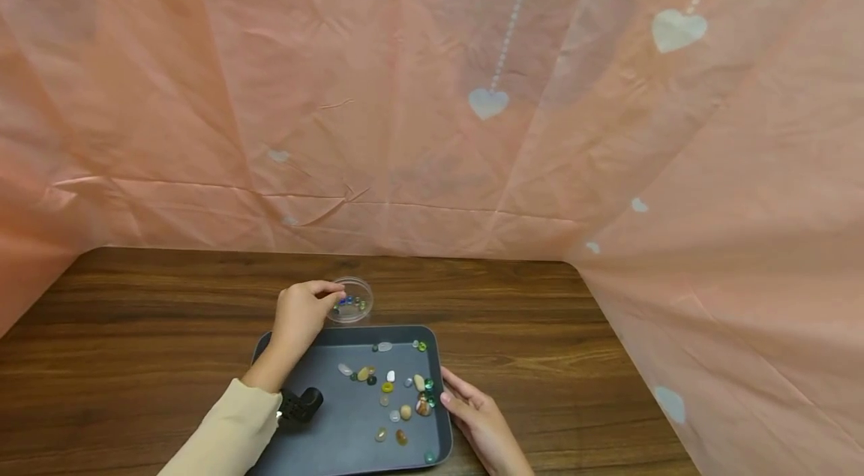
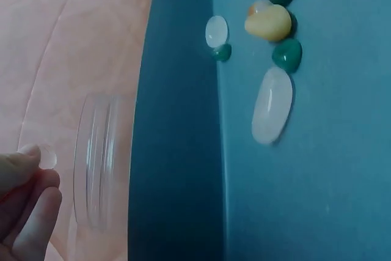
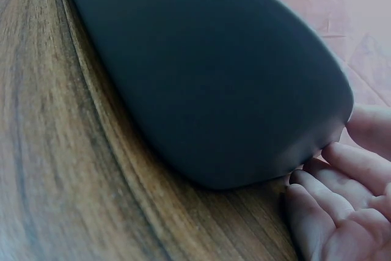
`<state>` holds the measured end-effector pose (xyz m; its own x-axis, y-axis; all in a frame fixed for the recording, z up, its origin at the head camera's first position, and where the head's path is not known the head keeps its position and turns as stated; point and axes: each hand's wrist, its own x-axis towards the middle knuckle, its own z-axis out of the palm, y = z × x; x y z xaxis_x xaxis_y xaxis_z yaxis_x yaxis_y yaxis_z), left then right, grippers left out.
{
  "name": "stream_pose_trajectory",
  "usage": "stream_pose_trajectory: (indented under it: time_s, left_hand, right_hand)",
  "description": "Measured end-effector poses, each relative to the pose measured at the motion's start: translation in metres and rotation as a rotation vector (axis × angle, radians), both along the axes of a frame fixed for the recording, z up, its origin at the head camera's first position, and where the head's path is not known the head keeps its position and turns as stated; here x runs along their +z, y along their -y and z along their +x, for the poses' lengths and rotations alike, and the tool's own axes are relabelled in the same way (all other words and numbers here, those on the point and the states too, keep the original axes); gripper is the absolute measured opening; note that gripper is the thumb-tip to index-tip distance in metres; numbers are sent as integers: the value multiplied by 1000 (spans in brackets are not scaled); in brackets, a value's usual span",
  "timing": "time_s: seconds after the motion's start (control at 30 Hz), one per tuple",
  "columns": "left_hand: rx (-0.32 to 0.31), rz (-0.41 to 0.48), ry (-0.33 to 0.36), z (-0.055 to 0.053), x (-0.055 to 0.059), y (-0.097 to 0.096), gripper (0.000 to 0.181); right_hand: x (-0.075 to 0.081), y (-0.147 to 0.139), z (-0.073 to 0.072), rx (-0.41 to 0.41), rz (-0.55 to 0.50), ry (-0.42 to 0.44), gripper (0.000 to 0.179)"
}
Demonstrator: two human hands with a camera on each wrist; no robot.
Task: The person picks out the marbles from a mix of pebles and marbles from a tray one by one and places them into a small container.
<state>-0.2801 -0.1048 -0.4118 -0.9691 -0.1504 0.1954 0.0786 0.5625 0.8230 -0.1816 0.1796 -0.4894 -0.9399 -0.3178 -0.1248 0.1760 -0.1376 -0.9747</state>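
Note:
My left hand (image 1: 301,315) reaches over the tray's far edge to a clear round dish (image 1: 352,311) holding several small blue and green beads. In the left wrist view, its thumb and fingertip pinch a small clear rounded piece (image 2: 47,157) beside the clear dish wall (image 2: 98,163). My right hand (image 1: 481,420) holds the right side of the dark grey tray (image 1: 324,453); in the right wrist view its fingers (image 3: 317,197) meet the tray's outer wall. Polished stones and glass pieces lie in the tray, among them a long white stone (image 2: 273,107) and a yellow ring-shaped bead (image 1: 388,387).
The tray stands on a brown wood-grain table (image 1: 540,333). A pink cloth (image 1: 405,124) with pale hearts hangs behind and around the table. A black wrist-worn device (image 1: 301,405) is below my left wrist, over the tray.

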Motion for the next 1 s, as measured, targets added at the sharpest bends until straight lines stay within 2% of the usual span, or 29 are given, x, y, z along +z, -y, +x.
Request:
stream_pose_trajectory:
  time_s: [0.1,0.47,0.7,0.93,1.0]
  left_hand:
    - [-12,-71,-28,-1,-1,-2,14]
    - [-30,-195,-82,-2,-3,-3,11]
    - [-42,-191,-71,-4,-6,-3,12]
    - [-37,-176,-71,-2,-4,-5,13]
    - [-33,-148,-65,-1,-3,-6,13]
  right_hand:
    - [-1,1,1,-6,-2,3,55]
    - [0,9,-2,-14,14,3,56]
    - [1,10,-1,-11,20,10,55]
    - [0,10,-1,-3,4,6,55]
    - [0,9,-1,-4,2,5,55]
